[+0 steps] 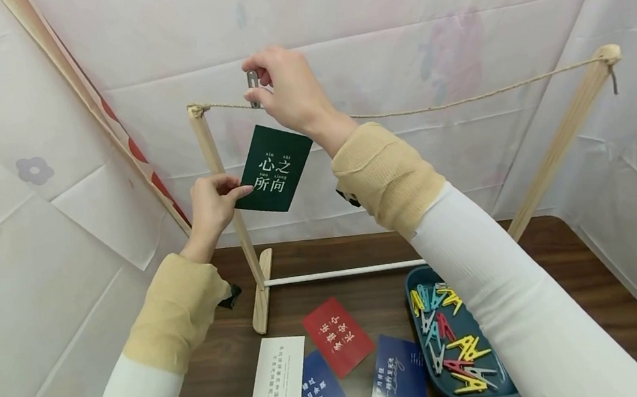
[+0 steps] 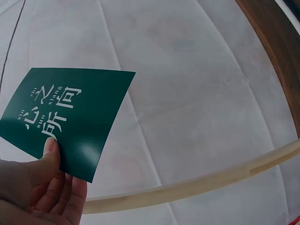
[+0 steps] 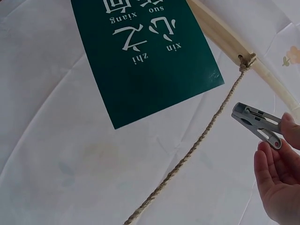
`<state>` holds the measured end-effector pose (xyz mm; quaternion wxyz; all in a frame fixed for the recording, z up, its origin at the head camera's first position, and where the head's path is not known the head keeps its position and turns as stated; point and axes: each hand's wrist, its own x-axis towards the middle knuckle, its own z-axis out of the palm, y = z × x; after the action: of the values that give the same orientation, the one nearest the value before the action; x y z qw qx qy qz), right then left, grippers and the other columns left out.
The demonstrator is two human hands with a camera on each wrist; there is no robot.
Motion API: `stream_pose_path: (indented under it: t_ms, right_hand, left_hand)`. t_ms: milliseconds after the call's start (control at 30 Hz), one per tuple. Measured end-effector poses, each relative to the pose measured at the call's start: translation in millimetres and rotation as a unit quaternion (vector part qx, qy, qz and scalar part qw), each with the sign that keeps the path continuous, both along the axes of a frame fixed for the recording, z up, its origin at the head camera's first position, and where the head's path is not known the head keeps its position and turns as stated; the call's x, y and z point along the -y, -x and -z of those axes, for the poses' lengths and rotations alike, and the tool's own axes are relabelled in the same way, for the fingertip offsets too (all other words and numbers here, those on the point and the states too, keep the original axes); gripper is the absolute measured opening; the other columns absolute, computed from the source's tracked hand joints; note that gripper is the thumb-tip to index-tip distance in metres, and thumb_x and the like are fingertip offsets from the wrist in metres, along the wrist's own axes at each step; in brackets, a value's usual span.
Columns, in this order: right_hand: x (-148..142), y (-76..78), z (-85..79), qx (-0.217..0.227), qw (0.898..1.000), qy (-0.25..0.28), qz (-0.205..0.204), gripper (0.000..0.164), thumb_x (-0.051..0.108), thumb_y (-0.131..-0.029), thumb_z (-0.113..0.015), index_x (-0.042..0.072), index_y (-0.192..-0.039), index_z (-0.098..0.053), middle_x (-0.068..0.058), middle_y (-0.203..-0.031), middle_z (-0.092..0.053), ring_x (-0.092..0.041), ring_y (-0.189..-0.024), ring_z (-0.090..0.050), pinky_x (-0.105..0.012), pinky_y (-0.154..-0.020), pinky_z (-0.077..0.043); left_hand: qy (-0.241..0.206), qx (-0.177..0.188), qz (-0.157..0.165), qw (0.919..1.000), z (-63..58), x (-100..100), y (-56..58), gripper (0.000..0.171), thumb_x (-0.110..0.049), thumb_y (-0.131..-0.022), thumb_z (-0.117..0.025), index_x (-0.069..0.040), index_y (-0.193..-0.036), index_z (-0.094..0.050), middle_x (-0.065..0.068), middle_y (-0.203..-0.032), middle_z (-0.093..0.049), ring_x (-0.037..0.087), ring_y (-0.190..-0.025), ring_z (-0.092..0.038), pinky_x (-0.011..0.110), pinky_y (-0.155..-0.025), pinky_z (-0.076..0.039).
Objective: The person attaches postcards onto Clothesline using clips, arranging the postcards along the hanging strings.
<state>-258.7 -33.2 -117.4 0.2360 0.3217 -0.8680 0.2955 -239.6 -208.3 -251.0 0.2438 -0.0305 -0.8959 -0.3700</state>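
Note:
My left hand (image 1: 213, 204) pinches a dark green card (image 1: 281, 157) by its lower left corner, thumb on the printed front. White characters cover the card, which tilts just below the rope (image 1: 438, 107). In my right hand (image 1: 291, 90) a grey clothespin (image 1: 253, 88) is pinched between thumb and fingers, above the rope near its left end. The right wrist view shows that clothespin (image 3: 257, 123) beside the rope (image 3: 187, 157), apart from both rope and card (image 3: 150, 65).
A wooden frame with a left post (image 1: 208, 142) and right post (image 1: 560, 145) carries the rope. On the brown table (image 1: 215, 380) lie a red card (image 1: 339, 337), a white card (image 1: 277, 380) and two blue cards (image 1: 324, 394). A dark blue tray (image 1: 410, 280) holds several coloured clothespins.

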Motion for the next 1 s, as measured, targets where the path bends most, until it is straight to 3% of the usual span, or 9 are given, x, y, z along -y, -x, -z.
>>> stream_pose_path:
  t_ms: [400,1000]
  right_hand:
    - [6,4.6,-0.3,-0.011,1.0,0.02,-0.013,0.03,0.016,-0.085,-0.061,0.004,-0.112,-0.059,-0.005,-0.096,-0.056,-0.012,-0.086,-0.048,-0.012,-0.075,-0.034]
    - [12,8.2,1.2,-0.058,0.997,0.04,-0.044,0.019,0.01,-0.085,-0.059,0.001,-0.101,-0.063,-0.007,-0.091,-0.058,-0.011,-0.078,-0.048,-0.014,-0.071,-0.036]
  left_hand:
    - [-0.016,0.029,-0.007,0.9994,-13.4,2,2.2,0.023,-0.018,-0.081,-0.066,0.004,-0.086,-0.065,0.016,-0.082,-0.061,0.016,-0.069,-0.046,0.023,-0.057,-0.038]
    - [-0.026,0.032,-0.008,0.9991,-22.3,3,5.6,0.02,-0.014,-0.079,-0.068,0.005,-0.084,-0.065,0.015,-0.078,-0.063,0.015,-0.066,-0.05,0.018,-0.053,-0.038]
